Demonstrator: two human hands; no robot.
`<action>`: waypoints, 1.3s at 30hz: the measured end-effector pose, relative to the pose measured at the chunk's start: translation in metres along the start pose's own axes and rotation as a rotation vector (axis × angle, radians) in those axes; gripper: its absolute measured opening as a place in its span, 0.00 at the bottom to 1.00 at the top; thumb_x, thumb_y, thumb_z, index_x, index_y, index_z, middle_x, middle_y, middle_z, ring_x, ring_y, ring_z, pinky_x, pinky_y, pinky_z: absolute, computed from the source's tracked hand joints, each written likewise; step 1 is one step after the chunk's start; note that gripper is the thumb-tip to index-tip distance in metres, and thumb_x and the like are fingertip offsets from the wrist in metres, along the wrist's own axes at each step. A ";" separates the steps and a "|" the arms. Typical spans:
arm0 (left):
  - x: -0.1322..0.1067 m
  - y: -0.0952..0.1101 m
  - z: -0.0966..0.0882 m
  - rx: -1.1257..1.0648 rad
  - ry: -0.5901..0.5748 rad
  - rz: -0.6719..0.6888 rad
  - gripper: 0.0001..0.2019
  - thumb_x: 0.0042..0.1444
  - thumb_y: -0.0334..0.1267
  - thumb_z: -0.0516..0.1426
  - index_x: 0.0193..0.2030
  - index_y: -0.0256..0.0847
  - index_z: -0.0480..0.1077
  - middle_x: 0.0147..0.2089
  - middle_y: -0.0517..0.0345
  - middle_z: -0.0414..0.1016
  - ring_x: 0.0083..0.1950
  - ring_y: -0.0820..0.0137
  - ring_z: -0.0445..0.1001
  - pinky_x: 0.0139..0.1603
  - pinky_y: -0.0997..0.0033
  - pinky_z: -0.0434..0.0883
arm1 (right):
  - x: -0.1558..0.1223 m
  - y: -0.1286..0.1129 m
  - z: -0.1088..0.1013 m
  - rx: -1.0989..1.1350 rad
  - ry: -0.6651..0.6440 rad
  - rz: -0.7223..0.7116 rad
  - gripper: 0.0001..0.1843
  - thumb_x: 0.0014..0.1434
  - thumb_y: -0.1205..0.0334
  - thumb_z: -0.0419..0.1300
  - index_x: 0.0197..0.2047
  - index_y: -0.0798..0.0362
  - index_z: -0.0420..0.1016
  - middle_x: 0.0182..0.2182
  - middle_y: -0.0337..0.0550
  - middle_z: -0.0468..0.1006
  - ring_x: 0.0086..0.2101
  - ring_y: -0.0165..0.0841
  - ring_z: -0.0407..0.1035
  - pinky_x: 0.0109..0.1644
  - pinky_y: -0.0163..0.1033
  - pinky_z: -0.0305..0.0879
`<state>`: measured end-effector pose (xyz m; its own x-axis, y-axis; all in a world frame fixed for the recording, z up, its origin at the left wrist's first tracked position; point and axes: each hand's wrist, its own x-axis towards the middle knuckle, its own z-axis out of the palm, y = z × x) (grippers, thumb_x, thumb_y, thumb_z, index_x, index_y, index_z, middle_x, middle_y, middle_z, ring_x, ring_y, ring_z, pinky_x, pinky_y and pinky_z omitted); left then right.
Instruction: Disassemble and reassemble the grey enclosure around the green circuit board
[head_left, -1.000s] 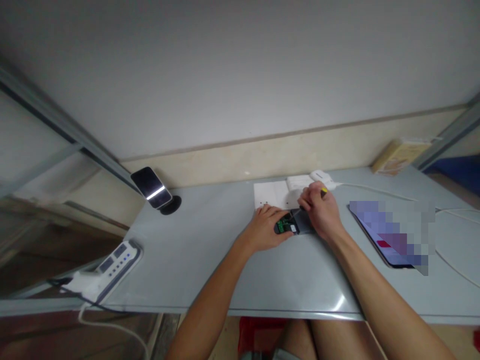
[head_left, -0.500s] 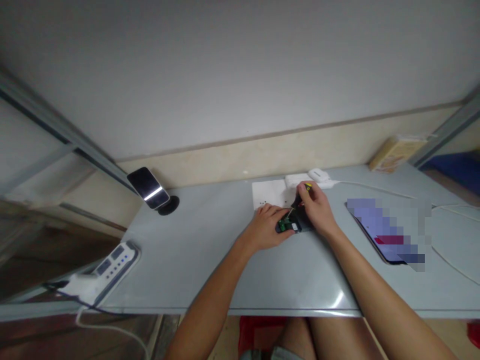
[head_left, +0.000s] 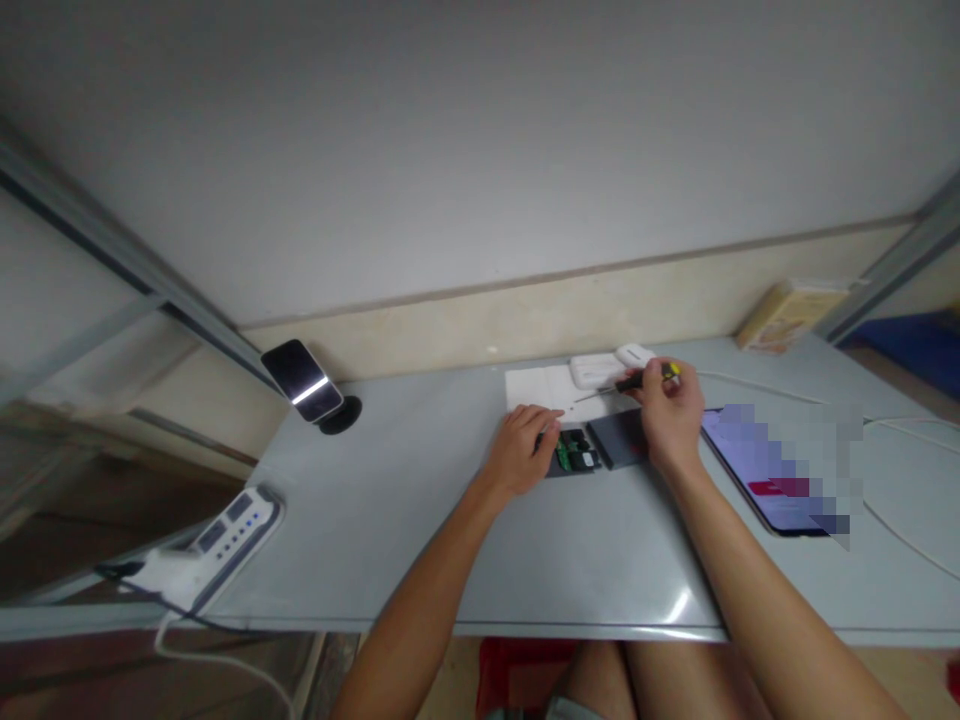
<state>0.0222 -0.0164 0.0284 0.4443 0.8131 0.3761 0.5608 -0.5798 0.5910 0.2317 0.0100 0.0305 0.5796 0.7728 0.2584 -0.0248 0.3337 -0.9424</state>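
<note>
A smooth grey table (head_left: 360, 530), glossy enough to throw a highlight nearer the body than both hands, abuts a matte pale wall (head_left: 480, 170) with a cream strip (head_left: 390, 338) at its foot; a metal frame (head_left: 82, 222) slants up far to the left of the hands. The left hand (head_left: 521, 448) lies with fingers extended and thumb parted from the forefinger, over the left end of the board (head_left: 576, 452), a green and black circuit in a flat dark casing. The right hand (head_left: 673, 410) pinches the screwdriver (head_left: 634, 381), its handle black with a yellow end, its thin shaft pointing left over the paper (head_left: 536, 385); contact between tip and sheet cannot be told. Between the hands, just right of the board, sits the plate (head_left: 611, 440), dark and rectangular. Beyond the hands stands the case (head_left: 592, 370), white and rounded. Right of the right hand lies the tablet (head_left: 772, 490), partly pixelated; beyond it, a yellowish box (head_left: 787, 318). Well left of the left hand are a phone (head_left: 304, 380) on a round black base (head_left: 341, 415) and, nearer the body, a white power strip (head_left: 225, 545).
</note>
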 end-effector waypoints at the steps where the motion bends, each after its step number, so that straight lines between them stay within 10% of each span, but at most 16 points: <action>1: 0.001 0.000 0.000 -0.004 0.031 -0.001 0.16 0.72 0.39 0.47 0.53 0.41 0.75 0.50 0.52 0.79 0.52 0.63 0.74 0.58 0.58 0.71 | 0.000 0.001 0.000 -0.011 -0.012 0.008 0.23 0.57 0.39 0.64 0.44 0.48 0.69 0.32 0.36 0.77 0.34 0.32 0.76 0.42 0.41 0.76; 11: 0.000 -0.009 0.006 0.118 0.263 -0.048 0.08 0.64 0.32 0.57 0.45 0.41 0.77 0.43 0.54 0.78 0.47 0.64 0.74 0.53 0.61 0.72 | -0.004 -0.009 0.005 0.057 -0.034 0.073 0.26 0.54 0.37 0.66 0.43 0.49 0.70 0.30 0.37 0.80 0.32 0.30 0.77 0.36 0.36 0.75; 39: 0.001 -0.015 -0.005 0.147 0.122 -0.032 0.09 0.68 0.42 0.57 0.46 0.43 0.77 0.45 0.56 0.81 0.49 0.63 0.74 0.52 0.61 0.69 | -0.023 -0.019 0.017 0.132 -0.304 0.070 0.18 0.59 0.43 0.65 0.43 0.47 0.70 0.32 0.36 0.81 0.32 0.30 0.79 0.42 0.39 0.78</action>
<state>0.0107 -0.0067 0.0232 0.3417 0.8263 0.4478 0.6731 -0.5477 0.4969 0.2052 -0.0054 0.0458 0.3038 0.9154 0.2642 -0.1731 0.3257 -0.9295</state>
